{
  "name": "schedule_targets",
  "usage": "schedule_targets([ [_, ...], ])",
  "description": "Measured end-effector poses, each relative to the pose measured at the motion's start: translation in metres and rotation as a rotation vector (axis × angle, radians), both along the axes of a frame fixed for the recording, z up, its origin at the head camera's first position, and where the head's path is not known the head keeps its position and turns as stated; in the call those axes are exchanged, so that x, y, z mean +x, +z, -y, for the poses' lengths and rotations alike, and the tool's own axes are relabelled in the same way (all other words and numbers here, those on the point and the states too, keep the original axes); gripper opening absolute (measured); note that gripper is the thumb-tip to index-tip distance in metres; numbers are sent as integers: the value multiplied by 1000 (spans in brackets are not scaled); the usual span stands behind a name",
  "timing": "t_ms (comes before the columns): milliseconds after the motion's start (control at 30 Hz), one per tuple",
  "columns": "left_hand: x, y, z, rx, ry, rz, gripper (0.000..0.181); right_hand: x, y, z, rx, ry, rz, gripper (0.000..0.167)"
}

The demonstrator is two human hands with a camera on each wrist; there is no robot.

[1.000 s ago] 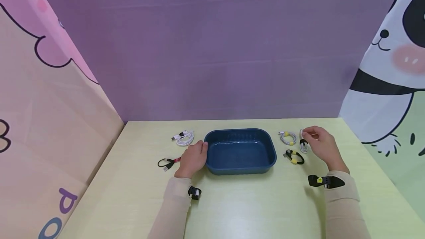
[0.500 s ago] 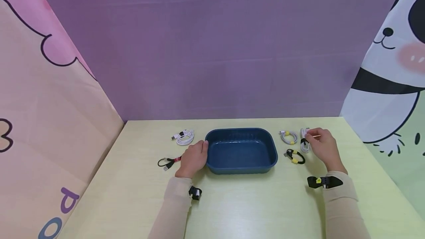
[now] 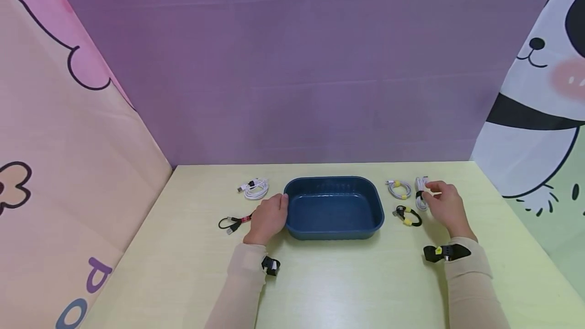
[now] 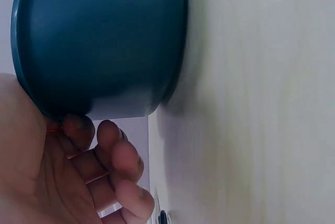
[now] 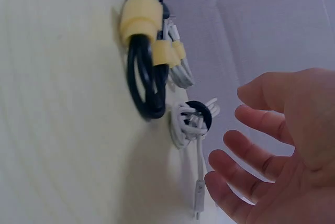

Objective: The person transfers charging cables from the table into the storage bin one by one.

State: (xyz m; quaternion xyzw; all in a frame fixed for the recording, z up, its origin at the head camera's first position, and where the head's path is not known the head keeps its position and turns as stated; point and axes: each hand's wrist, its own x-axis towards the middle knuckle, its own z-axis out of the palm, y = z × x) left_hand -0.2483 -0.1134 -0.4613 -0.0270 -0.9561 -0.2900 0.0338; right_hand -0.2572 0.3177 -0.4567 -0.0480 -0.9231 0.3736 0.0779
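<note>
Blue tray (image 3: 335,212): on desk (image 3: 356,278), left hand (image 3: 266,219) pinching its left rim. Black-tied white cable (image 3: 421,202): on desk beside right hand (image 3: 448,208), loosely spread, holding nothing; contact unclear. Black-and-red cable (image 3: 235,225): one end hidden.

Plain beige sleeves (image 3: 473,286); black wrist devices (image 3: 456,252); yellow mark (image 3: 439,251) on the right

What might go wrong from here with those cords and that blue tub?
First, the right hand is open beside the white cable; its loose plug end sticks out past the black strap and might snag. Second, the black-and-yellow cable lies close by, so it could get knocked. Third, the left hand grips the blue tub only at one end; a tug might slide or tilt it.
</note>
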Motion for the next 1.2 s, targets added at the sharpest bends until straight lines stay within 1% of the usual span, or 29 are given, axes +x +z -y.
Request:
schedule_targets([
  [167, 1, -2, 0, 22, -1, -1, 40, -1, -6, -3, 16, 28, 23, 43],
  [400, 1, -2, -1, 21, -3, -1, 40, -1, -13, -7, 53, 65, 41, 45],
  [667, 0, -3, -1, 27, -3, -3, 39, -1, -15, -9, 38, 98, 71, 47],
  [933, 3, -2, 1, 41, -10, -5, 39, -2, -18, -9, 25, 91, 78, 39],
  [1133, 2, -3, 1, 48, -15, -10, 40, -1, -19, -12, 56, 92, 83, 31],
  [1200, 1, -3, 1, 50, -14, -12, 40, 0, -18, -13, 69, 94, 91, 31],
])
